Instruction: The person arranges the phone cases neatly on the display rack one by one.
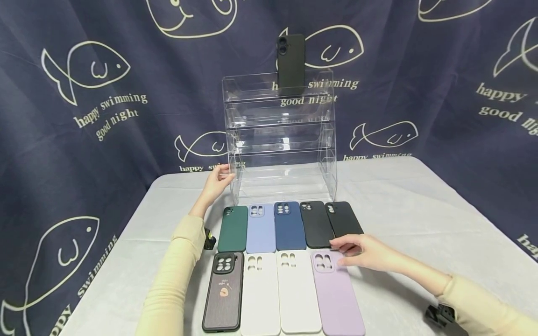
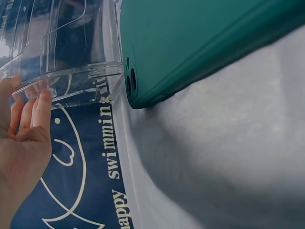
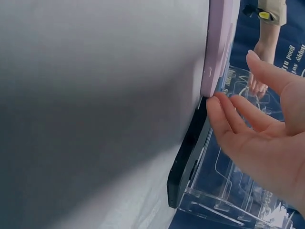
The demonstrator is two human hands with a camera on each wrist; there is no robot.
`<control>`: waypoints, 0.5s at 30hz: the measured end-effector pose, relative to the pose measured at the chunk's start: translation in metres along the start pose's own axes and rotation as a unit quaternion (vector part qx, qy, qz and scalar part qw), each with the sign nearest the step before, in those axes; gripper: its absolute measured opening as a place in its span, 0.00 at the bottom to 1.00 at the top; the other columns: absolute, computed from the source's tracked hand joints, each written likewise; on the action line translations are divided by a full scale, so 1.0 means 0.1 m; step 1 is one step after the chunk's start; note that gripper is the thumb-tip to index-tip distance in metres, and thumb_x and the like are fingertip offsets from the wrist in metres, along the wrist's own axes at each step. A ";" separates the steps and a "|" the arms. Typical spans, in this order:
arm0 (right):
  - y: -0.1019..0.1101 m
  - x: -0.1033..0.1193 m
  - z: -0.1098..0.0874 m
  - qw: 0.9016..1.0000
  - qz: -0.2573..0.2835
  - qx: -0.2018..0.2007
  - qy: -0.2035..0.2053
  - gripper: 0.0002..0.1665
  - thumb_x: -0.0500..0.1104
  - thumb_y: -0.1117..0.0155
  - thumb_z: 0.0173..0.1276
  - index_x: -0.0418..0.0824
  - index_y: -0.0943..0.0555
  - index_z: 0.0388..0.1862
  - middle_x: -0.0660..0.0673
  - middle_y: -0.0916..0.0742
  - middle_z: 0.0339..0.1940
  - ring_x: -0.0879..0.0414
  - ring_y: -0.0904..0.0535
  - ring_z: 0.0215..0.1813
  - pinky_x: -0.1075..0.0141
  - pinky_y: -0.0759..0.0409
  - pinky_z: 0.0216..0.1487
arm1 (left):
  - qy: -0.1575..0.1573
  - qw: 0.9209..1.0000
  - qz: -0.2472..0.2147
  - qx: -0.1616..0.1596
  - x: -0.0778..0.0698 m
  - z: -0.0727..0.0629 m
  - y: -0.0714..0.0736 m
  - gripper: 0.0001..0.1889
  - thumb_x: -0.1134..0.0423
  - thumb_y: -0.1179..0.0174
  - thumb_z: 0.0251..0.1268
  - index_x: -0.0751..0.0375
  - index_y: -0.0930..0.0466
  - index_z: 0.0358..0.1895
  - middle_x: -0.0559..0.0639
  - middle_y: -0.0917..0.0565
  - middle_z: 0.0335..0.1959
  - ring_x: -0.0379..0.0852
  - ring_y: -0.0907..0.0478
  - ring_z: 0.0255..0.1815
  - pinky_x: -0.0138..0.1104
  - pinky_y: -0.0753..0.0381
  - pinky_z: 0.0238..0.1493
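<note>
My left hand [image 1: 216, 183] grips the left side edge of a clear tiered display rack [image 1: 281, 161], thumb and fingers on either side of the panel in the left wrist view. A black phone case [image 1: 291, 60] stands upright in its top tier. My right hand [image 1: 371, 253] has its thumb spread from its fingers, with nothing between them. Its fingertips are right at the upper end of a lilac phone case [image 1: 339, 298] and the lower ends of a dark grey case [image 1: 316, 224] and a black case [image 1: 343, 218].
The back row also has green [image 1: 233, 228], light blue [image 1: 261, 228] and navy [image 1: 290, 226] cases. In front lie a dark patterned case [image 1: 223, 298] and two white cases [image 1: 260, 298]. A fish-print curtain [image 1: 96, 130] hangs behind the white table [image 1: 399, 196].
</note>
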State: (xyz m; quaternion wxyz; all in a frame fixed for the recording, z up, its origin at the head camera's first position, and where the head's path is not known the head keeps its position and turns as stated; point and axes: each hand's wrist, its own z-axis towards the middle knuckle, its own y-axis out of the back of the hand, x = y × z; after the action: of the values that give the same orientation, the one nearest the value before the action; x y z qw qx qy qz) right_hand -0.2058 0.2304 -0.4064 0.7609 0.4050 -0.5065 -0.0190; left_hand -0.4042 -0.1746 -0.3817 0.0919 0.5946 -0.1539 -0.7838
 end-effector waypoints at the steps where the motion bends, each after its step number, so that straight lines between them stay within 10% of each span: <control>1: -0.01 0.00 0.00 1.000 -0.004 -0.004 -0.004 0.29 0.43 0.30 0.57 0.25 0.24 0.52 0.32 0.16 0.46 0.61 0.19 0.44 0.65 0.16 0.45 | -0.002 1.000 0.005 0.002 -0.01 -0.01 0.00 0.25 0.63 0.45 0.68 0.70 0.38 0.63 0.67 0.29 0.57 0.59 0.27 0.57 0.41 0.23 0.57; 15: -0.11 0.04 -0.09 0.989 -0.140 -0.044 -0.017 0.34 0.54 0.23 0.43 0.30 0.18 0.44 0.54 0.23 0.27 0.68 0.31 0.26 0.76 0.30 0.24 | 0.007 1.000 -0.011 0.010 -0.26 -0.15 0.01 0.24 0.69 0.45 0.66 0.75 0.38 0.63 0.72 0.29 0.56 0.64 0.29 0.57 0.47 0.25 0.59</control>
State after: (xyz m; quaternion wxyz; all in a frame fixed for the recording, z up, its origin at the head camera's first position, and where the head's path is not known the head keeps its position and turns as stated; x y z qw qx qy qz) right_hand -0.1929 0.2265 -0.4110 0.7588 0.4379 -0.4567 -0.1547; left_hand -0.3828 -0.1690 -0.3612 0.0785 0.6023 -0.1546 -0.7792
